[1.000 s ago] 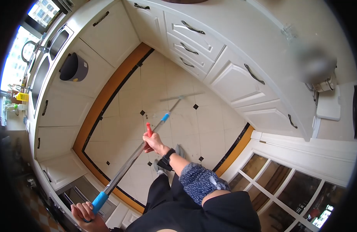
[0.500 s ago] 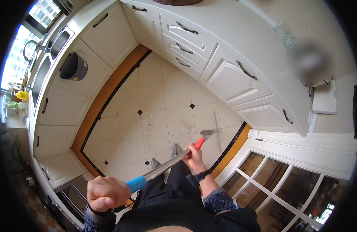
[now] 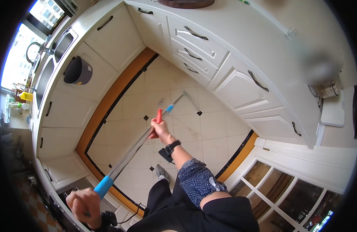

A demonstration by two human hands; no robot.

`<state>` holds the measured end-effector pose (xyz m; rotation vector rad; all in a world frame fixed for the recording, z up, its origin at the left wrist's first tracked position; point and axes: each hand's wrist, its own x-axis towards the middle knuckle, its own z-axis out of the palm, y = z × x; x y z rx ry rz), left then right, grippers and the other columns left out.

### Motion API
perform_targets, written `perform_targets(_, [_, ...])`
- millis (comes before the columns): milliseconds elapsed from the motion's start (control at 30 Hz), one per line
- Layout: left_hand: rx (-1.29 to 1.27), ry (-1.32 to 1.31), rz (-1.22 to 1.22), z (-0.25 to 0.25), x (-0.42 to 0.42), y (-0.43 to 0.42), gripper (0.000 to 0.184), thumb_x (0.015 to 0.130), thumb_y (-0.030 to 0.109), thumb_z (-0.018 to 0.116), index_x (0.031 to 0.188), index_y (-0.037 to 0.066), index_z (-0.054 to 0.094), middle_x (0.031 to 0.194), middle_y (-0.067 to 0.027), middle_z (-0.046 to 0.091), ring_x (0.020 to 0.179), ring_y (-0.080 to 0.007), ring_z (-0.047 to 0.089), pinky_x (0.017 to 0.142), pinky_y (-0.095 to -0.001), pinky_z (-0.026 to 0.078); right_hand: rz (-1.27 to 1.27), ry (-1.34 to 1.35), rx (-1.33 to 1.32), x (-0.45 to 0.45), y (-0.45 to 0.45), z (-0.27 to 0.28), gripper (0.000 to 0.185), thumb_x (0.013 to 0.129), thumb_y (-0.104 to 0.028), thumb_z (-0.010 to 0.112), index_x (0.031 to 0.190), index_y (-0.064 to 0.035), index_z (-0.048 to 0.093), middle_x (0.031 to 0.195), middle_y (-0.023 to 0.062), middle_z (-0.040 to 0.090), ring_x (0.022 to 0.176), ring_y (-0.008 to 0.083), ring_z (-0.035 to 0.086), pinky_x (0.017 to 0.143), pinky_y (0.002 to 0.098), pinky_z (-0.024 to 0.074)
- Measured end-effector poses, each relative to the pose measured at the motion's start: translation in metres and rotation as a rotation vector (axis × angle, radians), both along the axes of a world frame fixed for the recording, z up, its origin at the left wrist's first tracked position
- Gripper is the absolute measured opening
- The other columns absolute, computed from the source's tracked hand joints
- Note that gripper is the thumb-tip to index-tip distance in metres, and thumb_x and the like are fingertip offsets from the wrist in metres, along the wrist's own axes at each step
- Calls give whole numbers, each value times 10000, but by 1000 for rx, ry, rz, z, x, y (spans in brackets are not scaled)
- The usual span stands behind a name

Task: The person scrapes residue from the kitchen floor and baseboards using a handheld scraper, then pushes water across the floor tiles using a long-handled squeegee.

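- The left hand [image 3: 83,208] is curled into a fist at the upper end of the blue grip [image 3: 104,187], over the floor's near-left side.
- The right hand [image 3: 160,130] has its fingers wrapped around the pole [image 3: 129,156], just beside the red lever [image 3: 159,115]; a black band [image 3: 172,147] circles that wrist.
- The long-handled tool slants from the left hand across the floor [image 3: 136,133]; beyond the lever comes a blue collar [image 3: 170,108], then a narrow, faint head [image 3: 193,103] near the floor's edge along the drawers [image 3: 193,53].
- A grey shoe [image 3: 162,172] stands on the tiles, toward the floor's near edge.
- Brown smudges [image 3: 192,131] mark the tiles nearer the person than the head.
- A dark bin [image 3: 84,71] hangs on the cabinet front below the sink [image 3: 45,83].
- A yellow bottle [image 3: 26,96] stands by the window-side edge of the sink counter.
- A glass-paned door [image 3: 280,198] lies right of the floor's near-right border.
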<state>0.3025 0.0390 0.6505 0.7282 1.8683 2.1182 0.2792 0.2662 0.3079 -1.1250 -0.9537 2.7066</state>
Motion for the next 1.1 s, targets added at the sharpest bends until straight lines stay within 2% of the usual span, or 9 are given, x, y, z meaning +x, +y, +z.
perform_targets(100, [40, 17, 136, 30, 28, -10, 358, 969, 144, 322, 611, 135, 311, 458, 24, 298, 378, -79, 243, 480, -280, 335, 218, -10, -33, -21, -45, 13, 85, 837, -191, 549, 900, -135, 545, 622, 14, 546, 404, 117, 514, 332, 312, 504])
perform_targets(167, [245, -218, 111, 46, 46, 0, 393, 955, 131, 379, 578, 150, 268, 499, 13, 260, 511, -100, 248, 645, -306, 308, 301, -23, 80, -35, -66, 11, 105, 840, -208, 553, 862, -105, 555, 573, 17, 536, 384, 118, 495, 316, 302, 465])
perform_targets(333, [151, -370, 546, 27, 30, -15, 407, 938, 164, 428, 557, 139, 288, 504, 6, 336, 514, -110, 316, 658, -331, 334, 272, -66, 245, 0, -48, 1, 161, 831, -225, 573, 821, -65, 586, 550, 20, 544, 387, 134, 520, 312, 294, 450])
perform_targets(400, [142, -331, 701, 11, 9, -21, 373, 985, 155, 338, 613, 144, 318, 488, 24, 294, 418, -68, 266, 544, -261, 343, 232, -150, 264, 28, -36, -6, 170, 828, -235, 579, 841, -66, 592, 581, 26, 559, 394, 128, 524, 322, 287, 464])
perform_targets(667, [59, -545, 71, -24, -67, 39, 341, 964, 226, 362, 637, 135, 321, 427, 20, 279, 371, -94, 263, 487, -286, 346, -194, -295, -63, 174, -23, -18, 122, 886, -210, 562, 874, -94, 525, 603, 16, 518, 408, 90, 471, 405, 292, 532])
perform_targets(767, [46, -562, -504, -40, -84, 87, 398, 903, 225, 453, 540, 100, 349, 394, -24, 367, 332, -149, 322, 411, -326, 320, -501, -325, -185, 202, -15, -24, 103, 870, -177, 565, 936, -122, 509, 599, 23, 534, 464, 113, 525, 483, 342, 565])
perform_targets(833, [132, -603, -731, -41, -99, 110, 394, 830, 188, 525, 485, 50, 393, 400, -57, 411, 321, -196, 378, 395, -354, 339, -571, -254, -183, 190, 4, -25, 62, 866, -143, 541, 833, -144, 488, 576, 9, 497, 460, 122, 505, 473, 347, 550])
perform_targets(1000, [253, -326, -872, -17, -181, 103, 348, 792, 96, 517, 475, 61, 380, 395, -64, 420, 305, -215, 430, 374, -354, 404, -411, -180, -121, 70, 40, -12, 54, 860, -160, 569, 888, -151, 523, 674, 21, 546, 618, 149, 586, 528, 379, 548])
perform_targets(1100, [250, -122, -703, 0, -217, 79, 377, 856, 131, 485, 499, 114, 363, 375, -26, 428, 276, -149, 402, 347, -317, 402, -328, -108, -144, -14, 40, -9, 113, 868, -167, 574, 940, -114, 505, 640, 47, 556, 501, 173, 575, 453, 372, 559])
